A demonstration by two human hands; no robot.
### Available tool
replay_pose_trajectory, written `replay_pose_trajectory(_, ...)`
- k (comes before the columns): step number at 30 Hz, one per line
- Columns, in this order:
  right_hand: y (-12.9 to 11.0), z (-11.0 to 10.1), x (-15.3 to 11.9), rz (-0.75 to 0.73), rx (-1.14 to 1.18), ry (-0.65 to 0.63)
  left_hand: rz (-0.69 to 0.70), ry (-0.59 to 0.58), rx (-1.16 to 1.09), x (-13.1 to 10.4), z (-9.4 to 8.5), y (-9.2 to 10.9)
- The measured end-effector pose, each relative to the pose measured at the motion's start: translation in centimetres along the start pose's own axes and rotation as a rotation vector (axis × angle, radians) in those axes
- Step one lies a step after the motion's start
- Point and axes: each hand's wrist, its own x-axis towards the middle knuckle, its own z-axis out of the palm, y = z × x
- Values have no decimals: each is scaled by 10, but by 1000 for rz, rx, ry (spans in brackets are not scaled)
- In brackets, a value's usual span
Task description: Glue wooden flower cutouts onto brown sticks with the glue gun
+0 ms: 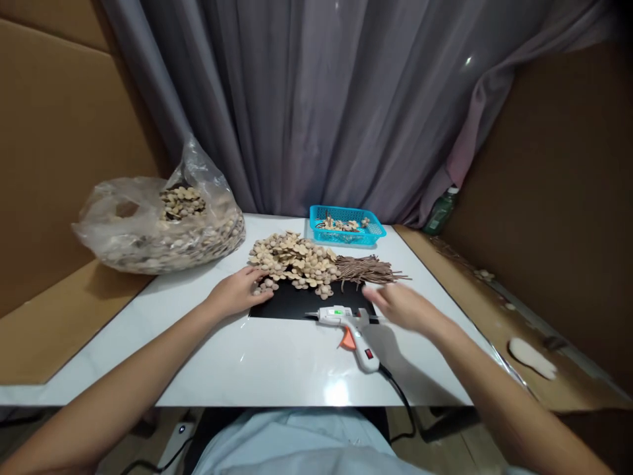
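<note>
My left hand (240, 291) rests at the left edge of a pile of pale, flower-like clusters with round beige lobes (297, 256). Its thumb and fingers are apart, around a few clusters at the near edge, touching the pile without a visible grip. My right hand (401, 306), blurred by motion, hovers near a bundle of thin brown stems (368, 269); whether its fingers hold anything is unclear. Between the hands, a white hot glue gun (341, 318) with an orange trigger lies with its nozzle leftward, partly over a black mat (279, 307).
A clear plastic bag (163, 237) full of similar clusters stands at the left. Behind the pile sits a blue basket (346, 236) with loose pieces inside. Cardboard walls (59, 132) flank the white table (222, 369). The gun's black cord (406, 402) drops over the front edge.
</note>
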Motion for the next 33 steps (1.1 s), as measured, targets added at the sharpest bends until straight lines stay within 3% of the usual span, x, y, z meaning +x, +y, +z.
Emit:
replay_pose_trajectory(2, -4, 22, -41, 28, 168, -148, -28, -71, -115, 1, -3, 0)
replay_pose_trajectory(4, -12, 43, -63, 50, 258, -114, -38, -113, -183, 2, -2, 2)
replay_pose_trajectory(6, -18, 58, -66, 75, 296, -48, -47, -128, -236, 3, 1, 5)
replay_pose_trajectory(10, -20, 64, -48, 27, 449, -22, -48, -153, -335, 3, 5, 15)
replay_pose_trajectory(14, -20, 58, -29, 20, 997, -82, 4, -200, -386, 7, 10, 31)
replay_pose_trajectory(16, -25, 56, -19, 47, 1293, -44, 50, -224, -392, 10, 15, 41)
replay_pose_trajectory(19, -35, 57, -2, 3, 1550, 38, 183, -200, -344, 9, 18, 48)
replay_pose_trajectory(21, -39, 62, 6, -46, 1660, 49, 346, -106, -247, 6, 14, 45)
replay_pose_trajectory(23, -40, 68, 11, -63, 1746, 28, 354, 12, -195, 1, 8, 37)
replay_pose_trajectory(26, -37, 75, 11, -104, 1853, -40, 431, -84, -104, -3, 2, 27)
replay_pose_trajectory(29, -33, 77, 9, -157, 1923, -109, 468, -250, -15, -5, 12, 28)
replay_pose_trajectory(33, -31, 78, 11, -190, 1928, -174, 432, -271, 6, -6, 31, 36)
